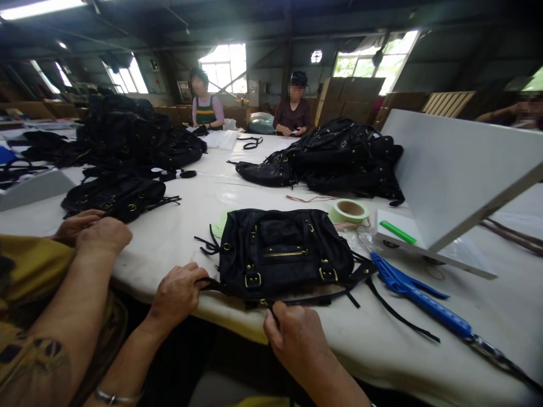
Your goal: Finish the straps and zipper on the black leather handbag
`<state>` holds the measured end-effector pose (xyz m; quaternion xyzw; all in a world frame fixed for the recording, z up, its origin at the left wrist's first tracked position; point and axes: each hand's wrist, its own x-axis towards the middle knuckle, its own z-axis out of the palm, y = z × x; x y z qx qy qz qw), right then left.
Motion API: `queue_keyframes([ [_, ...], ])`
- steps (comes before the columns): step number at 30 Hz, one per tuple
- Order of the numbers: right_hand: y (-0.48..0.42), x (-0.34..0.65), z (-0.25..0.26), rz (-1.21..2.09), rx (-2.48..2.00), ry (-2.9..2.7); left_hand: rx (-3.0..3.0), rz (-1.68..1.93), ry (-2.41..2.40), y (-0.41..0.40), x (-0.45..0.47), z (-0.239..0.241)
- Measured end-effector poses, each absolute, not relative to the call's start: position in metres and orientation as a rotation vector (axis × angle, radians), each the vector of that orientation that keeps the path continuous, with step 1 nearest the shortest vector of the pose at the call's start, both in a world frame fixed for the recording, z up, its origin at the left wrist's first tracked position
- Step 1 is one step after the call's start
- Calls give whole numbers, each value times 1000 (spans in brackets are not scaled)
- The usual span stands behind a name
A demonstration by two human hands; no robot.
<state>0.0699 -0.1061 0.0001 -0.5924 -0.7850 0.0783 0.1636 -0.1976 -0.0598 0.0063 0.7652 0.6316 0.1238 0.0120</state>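
A black leather handbag (280,251) with brass buckles and a zip lies on the white table (199,198), close to the near edge. My left hand (178,294) is closed on the bag's strap at its left side. My right hand (297,336) pinches a thin black strap at the bag's front edge, fingers pressed together. A long black strap (399,316) trails from the bag to the right across the table.
A co-worker's arm and hands (91,232) rest on the table at my left. Blue pliers-like tool (424,302), green tape roll (350,212), a green marker (397,232) and a tilted white board (458,169) sit right. Piles of black bags (339,155) lie further back; two people sit across.
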Motion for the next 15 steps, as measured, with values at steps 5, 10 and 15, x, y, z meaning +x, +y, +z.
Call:
queue_keyframes([
  [5,-106,86,2,204,-1760,-2213,2360,341,1967,-58,-197,6],
  [10,-108,97,3,184,-1780,-2191,2328,270,1993,-56,-196,6],
  [15,-107,102,4,195,-1787,-2185,2321,212,1990,-55,-197,7],
])
